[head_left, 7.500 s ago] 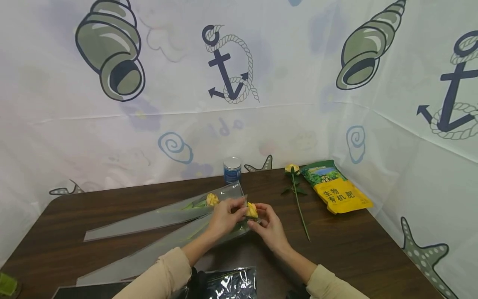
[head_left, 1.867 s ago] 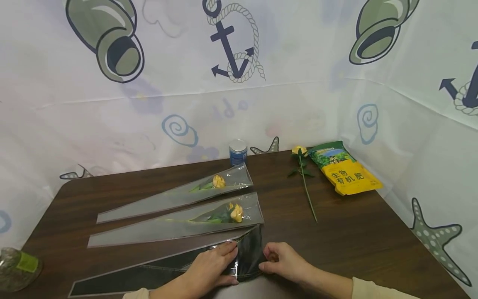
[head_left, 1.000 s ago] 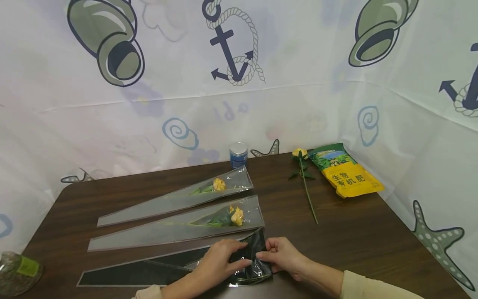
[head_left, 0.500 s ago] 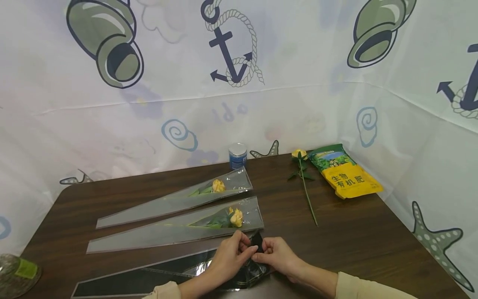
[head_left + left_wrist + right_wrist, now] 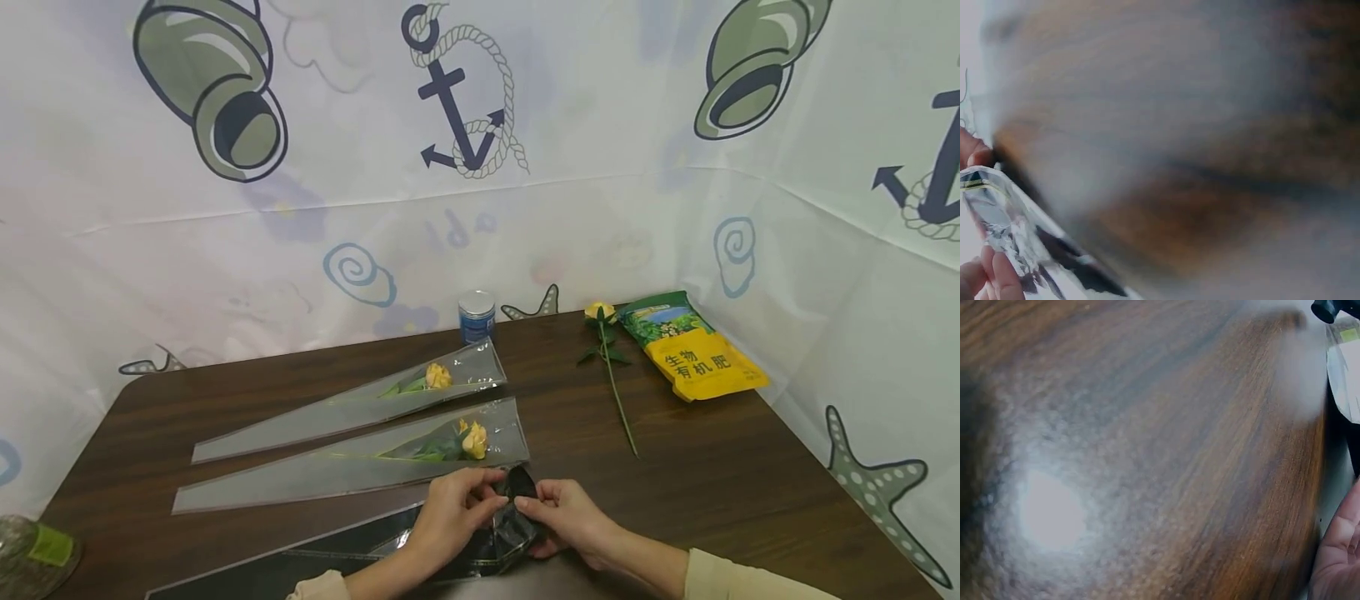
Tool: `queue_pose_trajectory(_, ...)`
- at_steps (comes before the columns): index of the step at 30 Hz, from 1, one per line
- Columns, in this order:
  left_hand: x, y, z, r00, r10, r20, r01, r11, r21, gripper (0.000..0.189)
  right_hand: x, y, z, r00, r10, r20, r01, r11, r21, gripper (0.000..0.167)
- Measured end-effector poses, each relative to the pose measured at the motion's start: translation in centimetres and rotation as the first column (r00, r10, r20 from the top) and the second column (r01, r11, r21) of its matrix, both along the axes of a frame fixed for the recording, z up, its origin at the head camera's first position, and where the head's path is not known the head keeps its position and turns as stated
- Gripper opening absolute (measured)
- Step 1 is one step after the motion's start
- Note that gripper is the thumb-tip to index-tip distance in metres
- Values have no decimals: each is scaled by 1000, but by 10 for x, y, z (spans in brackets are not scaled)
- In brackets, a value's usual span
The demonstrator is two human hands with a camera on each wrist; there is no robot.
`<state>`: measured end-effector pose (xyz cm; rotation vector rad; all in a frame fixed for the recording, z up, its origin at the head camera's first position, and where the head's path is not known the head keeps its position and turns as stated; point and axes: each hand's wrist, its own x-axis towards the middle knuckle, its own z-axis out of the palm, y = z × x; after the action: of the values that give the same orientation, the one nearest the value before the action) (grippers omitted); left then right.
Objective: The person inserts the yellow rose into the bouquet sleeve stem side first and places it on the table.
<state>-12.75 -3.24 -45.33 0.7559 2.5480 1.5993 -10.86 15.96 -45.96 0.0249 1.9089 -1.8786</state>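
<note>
A long, tapering black plastic flower sleeve (image 5: 352,546) lies at the near side of the table, its wide end raised between both hands. My left hand (image 5: 453,512) pinches the mouth of this sleeve from the left. From the right, my right hand (image 5: 570,510) pinches the same edge with thumb and fingers, and the mouth gapes between them. In the left wrist view, the shiny film of the sleeve (image 5: 1013,215) shows with fingertips at both ends. The right wrist view shows mostly tabletop, with part of the right hand (image 5: 1338,550) at its edge.
Behind lie two greyish sleeves (image 5: 277,429), each with a yellow rose (image 5: 474,440) inside. A loose yellow rose (image 5: 600,312) lies at right beside a yellow-green bag (image 5: 697,358). A blue can (image 5: 477,317) stands at the back, and a jar (image 5: 33,554) at the left edge.
The hands have left the rose in the middle sleeve and moved to the black one. Its wide end lay flat under the left hand; now both hands have lifted and parted its mouth.
</note>
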Motion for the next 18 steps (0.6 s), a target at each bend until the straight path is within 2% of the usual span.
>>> queue_pose_trajectory(4, 1, 0, 8, 1000, -7, -26, 6, 1000, -10, 30, 0, 2, 2, 1000, -20, 9, 20, 999, 28, 19)
queue_pose_trajectory(10, 1, -2, 18, 999, -35, -16, 34, 998, -50, 31, -1, 4, 6, 999, -36, 10, 35, 997, 68, 15)
queue_pose_trajectory(14, 3, -6, 21, 999, -34, -21, 33, 997, -72, 30, -3, 3, 8, 1000, -27, 10, 26, 996, 85, 16)
queue_pose_trajectory(18, 1, -6, 20, 997, -28, -66, 22, 996, -86, 29, -6, 1, 9, 1000, -14, -13, 15, 997, 79, 15)
